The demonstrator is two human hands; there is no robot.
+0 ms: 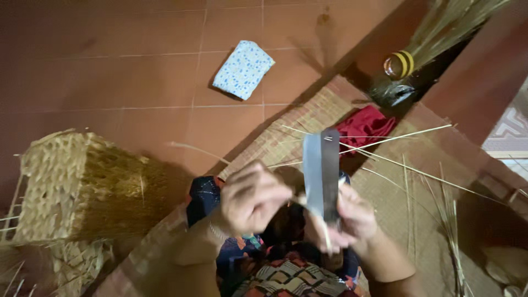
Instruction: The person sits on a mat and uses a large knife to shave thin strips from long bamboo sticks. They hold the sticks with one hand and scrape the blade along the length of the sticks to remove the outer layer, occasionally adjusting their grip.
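Observation:
My right hand (pixel 355 220) grips the handle of a broad flat knife (pixel 322 170), blade pointing up and away from me. My left hand (pixel 253 198) is closed around a thin pale bamboo strip (pixel 300 199) right beside the blade. The strip meets the blade near its lower part; the exact contact is hidden by my fingers. Both hands are held over my lap, above patterned fabric (pixel 286 278).
A woven basket (pixel 82 187) lies on the left on red floor tiles. Long thin bamboo strips (pixel 407 170) lie across a woven mat (pixel 308 118). A red cloth (pixel 366 124), a blue-dotted white cloth (pixel 243 69) and a straw broom (pixel 434 33) lie further off.

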